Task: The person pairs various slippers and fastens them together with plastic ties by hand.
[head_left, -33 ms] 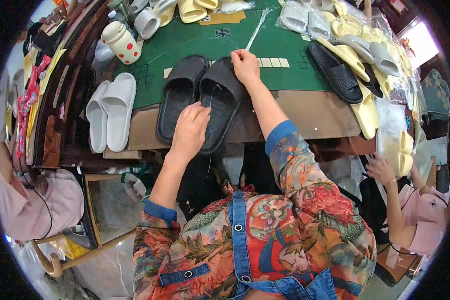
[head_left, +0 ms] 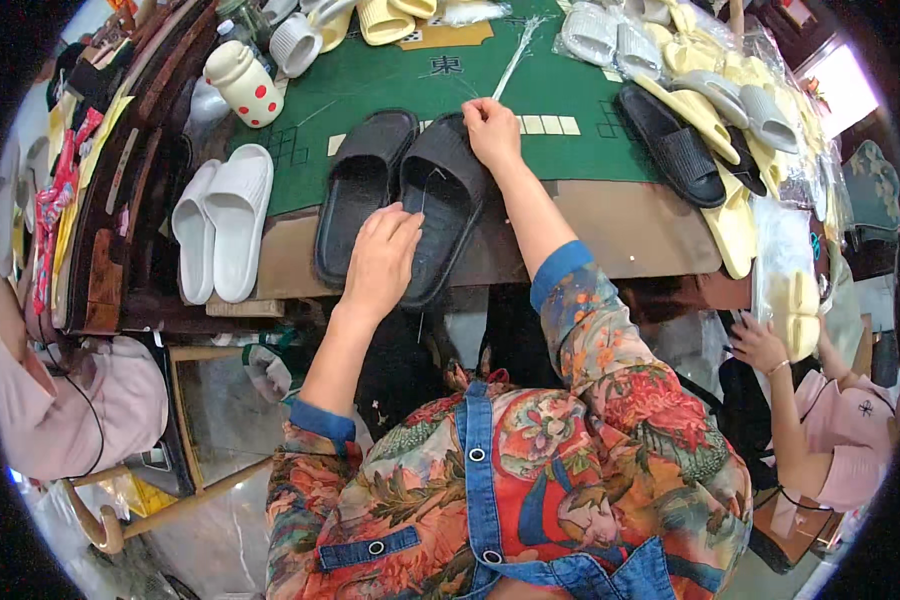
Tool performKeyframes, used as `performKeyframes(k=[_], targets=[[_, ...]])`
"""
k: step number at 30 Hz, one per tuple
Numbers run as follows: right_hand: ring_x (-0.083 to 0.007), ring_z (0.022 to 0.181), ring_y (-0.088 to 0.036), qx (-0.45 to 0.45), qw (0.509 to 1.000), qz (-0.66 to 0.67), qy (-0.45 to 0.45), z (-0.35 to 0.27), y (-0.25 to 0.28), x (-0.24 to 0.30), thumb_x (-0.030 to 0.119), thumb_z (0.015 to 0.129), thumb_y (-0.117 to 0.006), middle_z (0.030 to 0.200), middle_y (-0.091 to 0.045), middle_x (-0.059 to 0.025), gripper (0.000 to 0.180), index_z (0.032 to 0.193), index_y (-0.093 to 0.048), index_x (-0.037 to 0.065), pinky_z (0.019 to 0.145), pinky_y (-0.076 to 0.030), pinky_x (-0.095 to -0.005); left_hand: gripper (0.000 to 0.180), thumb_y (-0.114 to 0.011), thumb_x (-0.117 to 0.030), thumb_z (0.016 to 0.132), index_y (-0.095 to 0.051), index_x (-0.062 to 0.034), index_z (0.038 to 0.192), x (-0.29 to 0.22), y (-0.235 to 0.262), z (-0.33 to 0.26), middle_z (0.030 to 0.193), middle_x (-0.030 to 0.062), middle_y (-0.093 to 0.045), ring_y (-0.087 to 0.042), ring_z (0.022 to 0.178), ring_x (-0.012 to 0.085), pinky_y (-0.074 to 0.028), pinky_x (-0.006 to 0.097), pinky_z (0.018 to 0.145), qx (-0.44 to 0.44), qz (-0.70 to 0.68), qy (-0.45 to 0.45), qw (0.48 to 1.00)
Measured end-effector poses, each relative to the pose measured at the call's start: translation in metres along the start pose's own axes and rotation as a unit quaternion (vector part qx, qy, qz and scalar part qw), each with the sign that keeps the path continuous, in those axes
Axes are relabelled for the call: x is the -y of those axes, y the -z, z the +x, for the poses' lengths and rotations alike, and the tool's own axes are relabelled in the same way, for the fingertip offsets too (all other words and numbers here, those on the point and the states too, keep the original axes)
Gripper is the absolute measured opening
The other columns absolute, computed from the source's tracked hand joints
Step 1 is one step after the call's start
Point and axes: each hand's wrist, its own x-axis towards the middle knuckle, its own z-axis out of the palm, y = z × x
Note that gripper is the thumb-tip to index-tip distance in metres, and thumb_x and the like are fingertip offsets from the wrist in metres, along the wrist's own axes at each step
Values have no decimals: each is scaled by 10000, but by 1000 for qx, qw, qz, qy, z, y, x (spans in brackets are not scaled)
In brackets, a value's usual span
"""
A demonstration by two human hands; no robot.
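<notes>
A pair of black slide sandals lies side by side before me, toes pointing away: the left slide and the right slide. My left hand rests over their inner edges, its fingers closed together at a thin pale strand. That strand runs from the right slide's strap, past my fingertips, and shows again below the heels. At the toe of the right slide, my right hand is closed in a pinch; what lies between its fingertips is hidden. Just beyond it lies a bundle of white strands.
White slides lie at left near a spotted white jar. Yellow, grey and black slides pile up at right, some in clear plastic. A co-worker's hand is near yellow slides at the right. Brown board lines the table's front.
The co-worker's hand at the right has shifted slightly, and the yellow slides beside it have turned. My own hands and the black slides look the same.
</notes>
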Motion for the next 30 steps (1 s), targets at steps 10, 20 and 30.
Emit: performKeyframes(k=[10,20,30], targets=[[-153,646,-602,23,990,113,83,-1,19,28,259,842,-546,683,-626,-79,226,858,-625,48,620,-469,-296,133,-516,-100,718,-582,-53,823,-5,-6,29,757,74,-547,-528,785,224,-389,349,752,76,185,-32,979],[-335,827,-605,297,928,-210,82,16,26,21,291,779,-605,863,-642,-147,217,874,-680,110,739,-479,-407,357,-516,-83,728,-575,29,1062,2,-65,69,1140,234,-530,-474,1095,350,-358,387,957,191,59,141,970],[-331,855,-599,235,937,-251,68,32,27,43,337,846,-531,900,-635,-136,252,903,-637,116,739,-472,-435,395,-519,-91,748,-537,26,1125,2,-73,70,1191,205,-508,-471,1107,326,-348,373,973,173,62,219,958]])
